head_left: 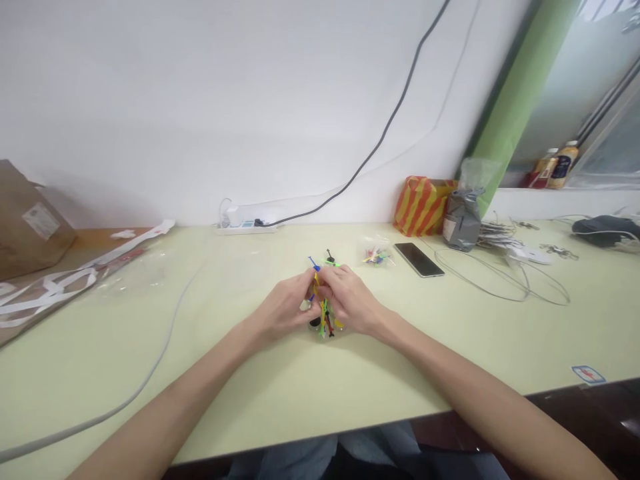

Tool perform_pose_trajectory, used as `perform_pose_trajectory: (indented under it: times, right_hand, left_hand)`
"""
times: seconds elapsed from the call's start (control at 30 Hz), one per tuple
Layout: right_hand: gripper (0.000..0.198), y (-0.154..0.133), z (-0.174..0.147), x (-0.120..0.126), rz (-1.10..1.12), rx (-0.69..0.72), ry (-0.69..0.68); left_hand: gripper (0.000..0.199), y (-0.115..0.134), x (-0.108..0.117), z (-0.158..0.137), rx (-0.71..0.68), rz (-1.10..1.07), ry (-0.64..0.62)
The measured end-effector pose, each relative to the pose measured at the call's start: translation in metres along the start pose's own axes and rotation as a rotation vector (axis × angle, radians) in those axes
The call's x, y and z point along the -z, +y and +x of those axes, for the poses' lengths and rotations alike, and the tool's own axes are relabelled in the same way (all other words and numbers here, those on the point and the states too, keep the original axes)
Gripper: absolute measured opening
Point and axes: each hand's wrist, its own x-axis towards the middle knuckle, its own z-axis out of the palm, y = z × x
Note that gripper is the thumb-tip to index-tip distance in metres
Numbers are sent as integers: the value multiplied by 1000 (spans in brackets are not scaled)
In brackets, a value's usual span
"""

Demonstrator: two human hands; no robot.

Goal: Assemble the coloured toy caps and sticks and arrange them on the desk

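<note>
Above the middle of the table, my left hand (287,303) and my right hand (354,300) meet with fingers pinched together. Between them is a small cluster of coloured plastic sticks (325,321), in yellow, green, red and black. A blue stick (313,262) pokes up past my fingertips. Behind my right fingers a black and green piece (331,258) shows. My fingers cover much of the cluster, so I cannot tell how the pieces join or which hand grips which piece.
A clear bag of coloured pieces (376,256) and a phone (419,259) lie beyond my right hand. Farther back are a striped bag (420,205), a grey pouch (462,220) and a power strip (245,229). A grey cable (163,347) runs along the left; a paper bag (30,227) stands there.
</note>
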Motion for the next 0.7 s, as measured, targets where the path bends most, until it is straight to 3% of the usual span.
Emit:
perform_pose_trajectory:
  times: [0.1,0.3,0.5,0.7]
  right_hand:
    - [17,0,0,0,7,33,-39]
    - [20,-9,3,9,135,26,-59]
    - [13,-9,2,13,254,-24,-24]
    - [13,2,0,11,219,-120,89]
  left_hand:
    - [16,4,5,0,21,-51,-58]
    - [15,10,9,-1,8,-114,-52]
    - [9,-1,15,-3,-27,52,-42]
    - [6,-13,17,-1,142,114,-74]
